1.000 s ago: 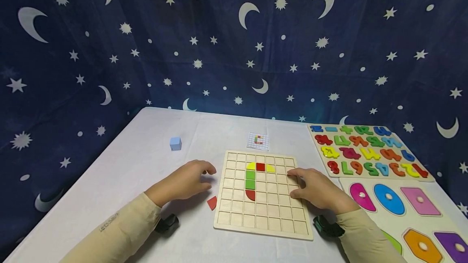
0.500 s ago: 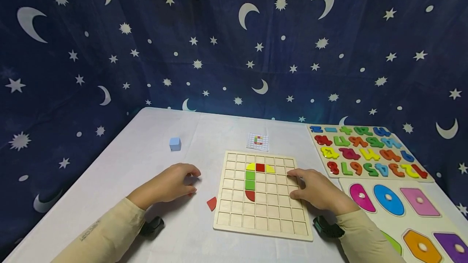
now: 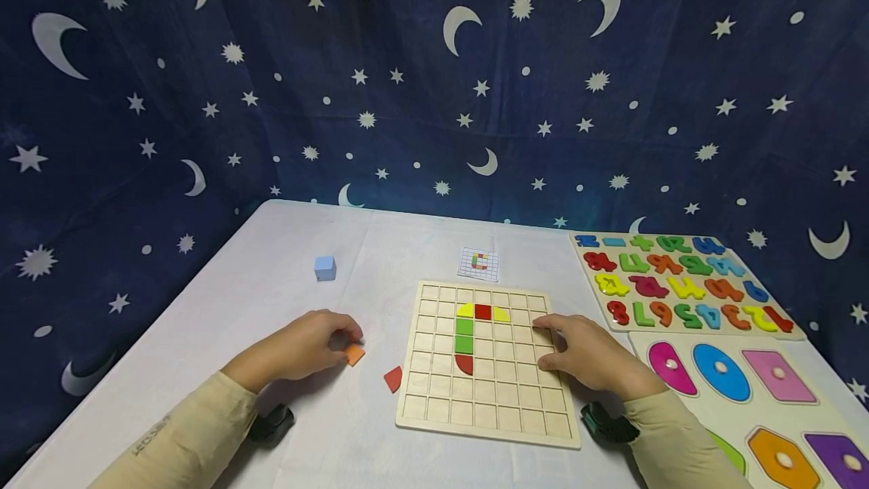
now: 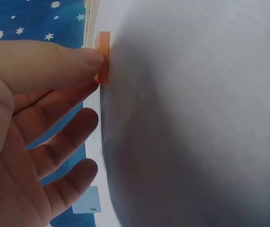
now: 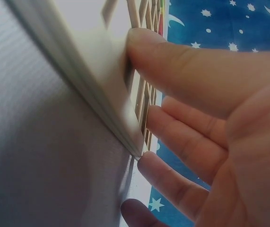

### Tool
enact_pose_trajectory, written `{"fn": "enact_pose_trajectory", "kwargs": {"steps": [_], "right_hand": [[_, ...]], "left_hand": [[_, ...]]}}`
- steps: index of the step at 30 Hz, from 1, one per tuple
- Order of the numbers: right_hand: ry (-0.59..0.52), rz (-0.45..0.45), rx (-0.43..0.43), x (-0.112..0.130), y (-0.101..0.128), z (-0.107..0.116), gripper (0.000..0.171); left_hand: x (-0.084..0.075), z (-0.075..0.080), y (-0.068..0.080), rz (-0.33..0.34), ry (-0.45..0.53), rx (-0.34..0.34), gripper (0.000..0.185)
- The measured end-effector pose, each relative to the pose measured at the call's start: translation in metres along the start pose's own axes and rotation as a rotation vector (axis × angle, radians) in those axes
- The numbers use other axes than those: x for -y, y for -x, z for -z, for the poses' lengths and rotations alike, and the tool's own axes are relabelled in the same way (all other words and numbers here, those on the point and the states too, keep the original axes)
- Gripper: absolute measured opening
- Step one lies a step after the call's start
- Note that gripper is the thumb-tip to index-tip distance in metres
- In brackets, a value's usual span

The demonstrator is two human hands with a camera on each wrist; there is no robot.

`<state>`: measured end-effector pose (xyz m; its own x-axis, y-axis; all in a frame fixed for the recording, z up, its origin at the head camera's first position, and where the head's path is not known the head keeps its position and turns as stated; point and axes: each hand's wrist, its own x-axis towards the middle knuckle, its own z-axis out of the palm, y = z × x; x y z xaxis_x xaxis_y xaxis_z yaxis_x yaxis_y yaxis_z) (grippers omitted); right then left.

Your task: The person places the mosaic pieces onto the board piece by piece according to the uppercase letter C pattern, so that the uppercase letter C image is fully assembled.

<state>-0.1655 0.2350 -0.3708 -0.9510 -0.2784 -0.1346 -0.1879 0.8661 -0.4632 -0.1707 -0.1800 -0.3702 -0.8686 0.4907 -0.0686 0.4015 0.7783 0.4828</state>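
Note:
My left hand (image 3: pixel 302 345) pinches an orange tile (image 3: pixel 355 354) between thumb and index finger, left of the wooden grid board. In the left wrist view the orange tile (image 4: pixel 104 56) appears edge-on, the other fingers spread away from it. On the table between that hand and the board lies a red tile (image 3: pixel 393 379) with a curved side. The board (image 3: pixel 516 413) carries yellow, red and green tiles (image 3: pixel 465 343) in its upper middle cells. My right hand (image 3: pixel 591 349) rests at the board's right edge, fingers extended; the right wrist view shows its thumb on the grid (image 5: pixel 130 12).
Behind the board lies a small card (image 3: pixel 479 264) printed with a coloured grid pattern. A light-blue cube (image 3: pixel 326 269) stands at the back left. On the right are a number puzzle board (image 3: pixel 679 278) and a knobbed shape board (image 3: pixel 706 413).
My left hand has moved left, away from the board, and the orange tile now shows in its pinch. The right hand and the board have stayed in place.

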Motion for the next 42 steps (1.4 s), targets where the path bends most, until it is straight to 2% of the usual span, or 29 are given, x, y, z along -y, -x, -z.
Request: {"fn": "enact_pose_trajectory", "kwargs": {"steps": [4, 11, 16, 27, 30, 37, 42], "right_hand": [[-0.004, -0.001, 0.000, 0.000, 0.000, 0.000, 0.062], [0.004, 0.010, -0.004, 0.000, 0.000, 0.000, 0.062], [0.010, 0.014, -0.003, -0.001, 0.000, 0.000, 0.062], [0.004, 0.004, -0.001, -0.001, -0.001, 0.000, 0.063], [0.005, 0.005, 0.000, -0.001, -0.001, 0.001, 0.063], [0.011, 0.008, 0.003, 0.000, -0.001, 0.001, 0.063], [0.011, 0.013, 0.001, -0.001, -0.001, 0.000, 0.063]], "left_hand": [[0.000, -0.001, 0.000, 0.004, 0.010, 0.023, 0.026], [0.001, -0.002, -0.001, -0.003, 0.003, -0.026, 0.023], [-0.001, -0.001, -0.002, 0.024, 0.015, -0.013, 0.025], [-0.004, -0.001, -0.007, -0.002, -0.023, -0.042, 0.019], [-0.007, -0.001, -0.011, -0.022, -0.022, -0.047, 0.020], [-0.017, 0.001, -0.018, -0.118, -0.025, -0.050, 0.020], [-0.025, 0.000, -0.025, -0.141, -0.014, -0.042, 0.020]]}}
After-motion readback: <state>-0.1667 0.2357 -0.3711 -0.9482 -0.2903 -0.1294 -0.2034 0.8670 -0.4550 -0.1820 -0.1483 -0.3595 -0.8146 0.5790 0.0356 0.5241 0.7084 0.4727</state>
